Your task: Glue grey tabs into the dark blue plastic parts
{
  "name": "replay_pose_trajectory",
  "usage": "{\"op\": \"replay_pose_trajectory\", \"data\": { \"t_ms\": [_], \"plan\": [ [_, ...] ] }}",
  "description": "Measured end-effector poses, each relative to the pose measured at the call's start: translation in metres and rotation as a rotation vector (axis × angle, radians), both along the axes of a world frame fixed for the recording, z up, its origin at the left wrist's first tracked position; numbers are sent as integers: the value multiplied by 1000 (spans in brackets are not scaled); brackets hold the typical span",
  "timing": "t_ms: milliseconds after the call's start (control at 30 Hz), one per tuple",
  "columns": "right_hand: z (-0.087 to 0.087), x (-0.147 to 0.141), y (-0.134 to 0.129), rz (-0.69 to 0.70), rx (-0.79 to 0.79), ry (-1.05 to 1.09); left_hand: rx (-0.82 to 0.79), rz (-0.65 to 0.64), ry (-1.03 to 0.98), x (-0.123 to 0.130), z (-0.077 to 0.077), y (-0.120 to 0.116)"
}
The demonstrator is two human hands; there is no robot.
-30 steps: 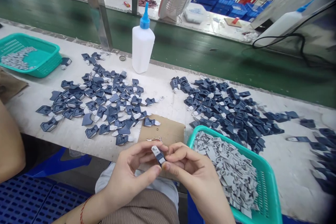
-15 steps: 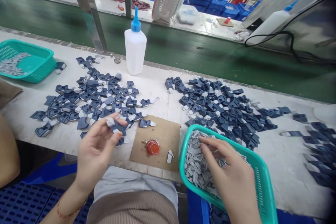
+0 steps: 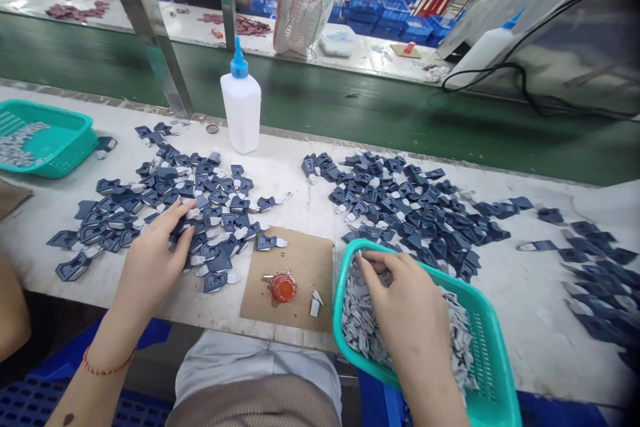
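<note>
My left hand (image 3: 159, 257) reaches over the left pile of dark blue pieces with pale tips (image 3: 167, 177), its thumb and fingers bent around a piece at the pile's near side. My right hand (image 3: 407, 313) dips into a green basket (image 3: 500, 363) of small grey parts (image 3: 367, 330); its thumb and index finger are pressed together, and what is between them is too small to name. Between the hands lies a cardboard sheet (image 3: 255, 310) bearing a round red container (image 3: 283, 287), one blue piece and a few grey parts.
A white bottle with a blue cap (image 3: 243, 110) stands behind the left pile. Another blue pile (image 3: 410, 200) lies behind the basket, with more pieces at far right. A second green basket (image 3: 65, 147) is at far left. Across the green strip (image 3: 310, 107), other people sit.
My left hand has moved from holding a blue piece in the air down to the left pile. My right hand remains in the basket, its fingers shifted towards the far left rim. The view has tilted slightly.
</note>
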State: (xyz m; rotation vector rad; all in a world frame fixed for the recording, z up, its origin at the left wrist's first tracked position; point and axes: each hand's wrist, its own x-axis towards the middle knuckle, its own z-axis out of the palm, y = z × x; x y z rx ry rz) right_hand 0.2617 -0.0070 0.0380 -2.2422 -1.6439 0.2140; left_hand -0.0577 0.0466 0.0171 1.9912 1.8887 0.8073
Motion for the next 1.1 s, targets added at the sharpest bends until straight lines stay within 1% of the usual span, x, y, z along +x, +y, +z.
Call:
{"op": "replay_pose_trajectory", "data": {
  "t_ms": [100,167,200,300,367,467,533,633,733,800,900,1000,1100],
  "plan": [
    [-1,1,0,12,11,41,-94,22,8,-5,1,8],
    [-2,3,0,11,22,78,-99,9,37,-5,2,13],
    [-3,4,0,10,28,94,-59,-8,60,-3,3,16],
    [-3,6,0,18,68,145,153,-87,111,12,11,27],
    [-1,6,-2,35,104,210,236,-194,117,29,20,40],
    [4,6,-8,37,111,364,208,-463,179,64,30,72],
    [6,5,-14,21,88,488,191,-630,283,89,31,98],
    [6,3,-24,15,49,630,182,-724,333,124,25,135],
    [3,1,-31,25,25,694,176,-799,348,148,15,159],
    [1,0,-35,39,38,698,167,-823,334,155,10,166],
    [2,-5,-37,112,85,652,147,-805,268,155,6,170],
    [7,-14,-37,250,142,577,97,-757,153,145,7,168],
    [11,-26,-34,391,165,515,13,-673,-12,130,12,156]
  ]
}}
